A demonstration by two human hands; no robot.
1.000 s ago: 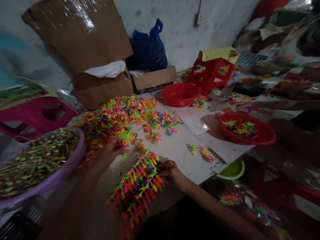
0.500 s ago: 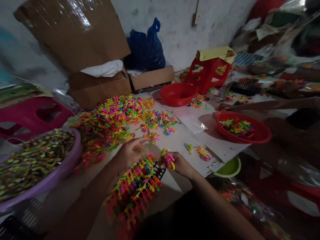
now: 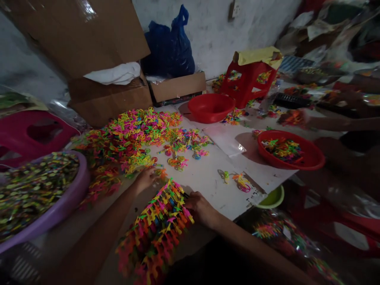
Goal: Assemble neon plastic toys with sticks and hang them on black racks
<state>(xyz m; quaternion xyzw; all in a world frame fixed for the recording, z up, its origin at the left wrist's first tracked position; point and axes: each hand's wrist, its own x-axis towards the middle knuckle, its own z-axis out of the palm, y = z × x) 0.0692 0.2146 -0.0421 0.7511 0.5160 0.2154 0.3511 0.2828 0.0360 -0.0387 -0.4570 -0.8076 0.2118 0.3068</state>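
Left hand (image 3: 145, 179), grip unclear, is back beside an orange toy (image 3: 161, 173). Right hand (image 3: 201, 207) grasps the rackful of toys (image 3: 160, 221) at its left, likely fuller now.

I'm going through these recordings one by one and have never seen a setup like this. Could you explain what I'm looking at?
There is no machine here: you are seeing a person's own two bare hands. The view comes from one camera worn on the head, facing forward and down.

On the pale table lies a large heap of bright plastic pieces, with a red basin behind it and another red basin, holding similar pieces, to the right. At far left is a purple tub full of small multicoloured items.

The left hand is at the heap's near edge; whether it holds anything is unclear. The right hand is at the end of a dense, rowed bundle; its grip is too dark to judge. Another person's arm reaches in from the right.
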